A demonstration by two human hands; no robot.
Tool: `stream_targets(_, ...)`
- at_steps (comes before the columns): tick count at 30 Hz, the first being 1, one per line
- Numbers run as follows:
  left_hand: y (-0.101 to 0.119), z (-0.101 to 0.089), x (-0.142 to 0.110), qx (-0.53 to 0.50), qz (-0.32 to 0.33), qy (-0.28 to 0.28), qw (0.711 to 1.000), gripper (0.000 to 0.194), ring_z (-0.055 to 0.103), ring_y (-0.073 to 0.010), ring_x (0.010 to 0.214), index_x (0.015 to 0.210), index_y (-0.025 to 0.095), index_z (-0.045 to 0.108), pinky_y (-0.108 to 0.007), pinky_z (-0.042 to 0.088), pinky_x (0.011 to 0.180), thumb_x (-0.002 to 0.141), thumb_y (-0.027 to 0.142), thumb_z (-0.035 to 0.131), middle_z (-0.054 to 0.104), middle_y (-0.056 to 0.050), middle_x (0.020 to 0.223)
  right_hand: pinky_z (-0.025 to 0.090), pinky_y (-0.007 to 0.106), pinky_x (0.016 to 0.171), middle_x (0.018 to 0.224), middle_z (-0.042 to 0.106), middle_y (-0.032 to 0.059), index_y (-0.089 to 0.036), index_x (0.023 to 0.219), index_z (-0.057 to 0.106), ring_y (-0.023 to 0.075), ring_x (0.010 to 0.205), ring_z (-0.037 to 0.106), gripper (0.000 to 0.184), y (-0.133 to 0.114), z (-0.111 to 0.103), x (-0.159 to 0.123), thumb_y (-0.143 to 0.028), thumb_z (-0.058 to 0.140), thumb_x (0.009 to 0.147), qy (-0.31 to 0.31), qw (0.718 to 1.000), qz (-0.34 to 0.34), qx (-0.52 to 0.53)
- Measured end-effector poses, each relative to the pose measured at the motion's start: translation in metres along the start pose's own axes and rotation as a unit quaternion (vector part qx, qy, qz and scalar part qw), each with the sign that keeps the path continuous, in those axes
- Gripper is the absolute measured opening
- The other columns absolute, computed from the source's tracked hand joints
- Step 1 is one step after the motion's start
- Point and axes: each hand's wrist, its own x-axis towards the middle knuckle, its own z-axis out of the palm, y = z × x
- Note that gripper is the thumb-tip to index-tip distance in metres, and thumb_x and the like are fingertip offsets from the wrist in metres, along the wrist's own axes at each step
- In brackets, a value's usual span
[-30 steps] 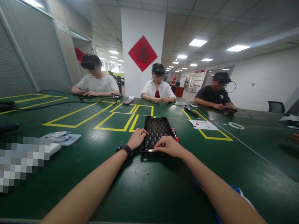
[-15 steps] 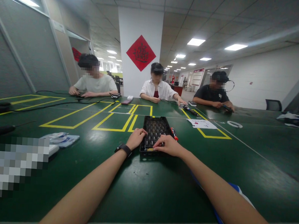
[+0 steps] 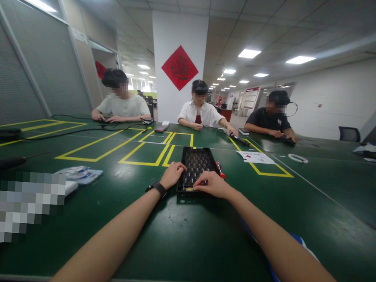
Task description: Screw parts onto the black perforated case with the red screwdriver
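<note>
A black open case (image 3: 202, 160) lies lengthwise in front of me, with several small shiny metal pieces standing in rows inside. My left hand (image 3: 173, 174), a dark watch on its wrist, has its bent fingers closed on the case's left rim. Over the near right corner, my right hand (image 3: 212, 183) is closed in a pinch. Its fingertips meet at the right end of a small yellowish strip (image 3: 189, 189) in the near end of the case. What sits between those fingertips is too small to make out. A red-and-black object (image 3: 220, 170) pokes out beyond the case's right side.
Three people sit across the green table (image 3: 181, 243); the middle person's hand (image 3: 231, 129) reaches to a dark tool (image 3: 239, 139). A paper sheet (image 3: 256, 157) and a white ring (image 3: 298, 158) lie to the right. Blue-white packets (image 3: 87, 176) and a black tool (image 3: 4, 162) lie left.
My hands keep almost the same places on the case. The strip by my right fingertips looks yellower than before. Across the table, the middle person's hand has reached out to the dark tool.
</note>
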Motion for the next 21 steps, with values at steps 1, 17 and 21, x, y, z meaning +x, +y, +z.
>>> stream_targets(1, 0.0003, -0.0003, -0.0002, -0.001, -0.001, -0.001, 1.000, 0.028, 0.051, -0.0174, 0.092, 0.085, 0.019, 0.064, -0.031, 0.039, 0.087, 0.078, 0.022, 0.037, 0.058, -0.004, 0.089, 0.039, 0.025, 0.069, 0.076, 0.066, 0.0044, -0.019, 0.084, 0.071, 0.0135, 0.072, 0.055, 0.023, -0.0002, -0.0001, -0.0001, -0.037, 0.062, 0.073, -0.003, 1.000, 0.003, -0.001)
stream_targets(17, 0.0040, -0.0019, -0.0029, -0.003, 0.013, 0.007, 1.000, 0.026, 0.054, -0.0186, 0.090, 0.082, 0.017, 0.064, -0.032, 0.041, 0.085, 0.076, 0.019, 0.039, 0.063, -0.005, 0.090, 0.039, 0.023, 0.065, 0.073, 0.065, 0.0039, -0.018, 0.084, 0.071, 0.0123, 0.068, 0.055, 0.025, -0.0019, 0.0000, -0.0010, -0.038, 0.062, 0.072, 0.002, 1.000, 0.009, -0.003)
stream_targets(21, 0.0060, -0.0017, -0.0037, -0.020, 0.027, 0.017, 0.999, 0.028, 0.048, -0.0202, 0.110, 0.091, 0.018, 0.063, -0.035, 0.035, 0.097, 0.072, 0.016, 0.042, 0.061, -0.005, 0.106, 0.040, 0.024, 0.068, 0.075, 0.065, 0.0047, -0.018, 0.085, 0.071, 0.0131, 0.071, 0.055, 0.026, -0.0010, 0.0006, -0.0007, -0.039, 0.063, 0.072, 0.017, 1.000, 0.000, -0.006)
